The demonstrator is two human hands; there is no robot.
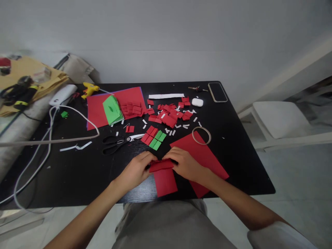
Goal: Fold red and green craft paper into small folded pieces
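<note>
Both hands hold a folded strip of red paper (161,166) near the table's front edge. My left hand (138,167) pinches its left end, and my right hand (183,162) grips the right end with curled fingers. Under the strip lies a flat red paper piece (166,183). Just beyond the hands sits a small block of folded red and green paper squares (154,137). Black-handled scissors (120,141) lie to its left, blades pointing at it. A large red sheet (204,155) rests partly beneath my right forearm.
A heap of folded red pieces (168,116) lies mid-table among white scraps. Green papers (112,110) rest on a red sheet at left, near a yellow glue gun (90,90). A tape ring (201,135), white case (197,102), keys (197,89) and phone (217,92) are right. A white cable (52,141) crosses the left side.
</note>
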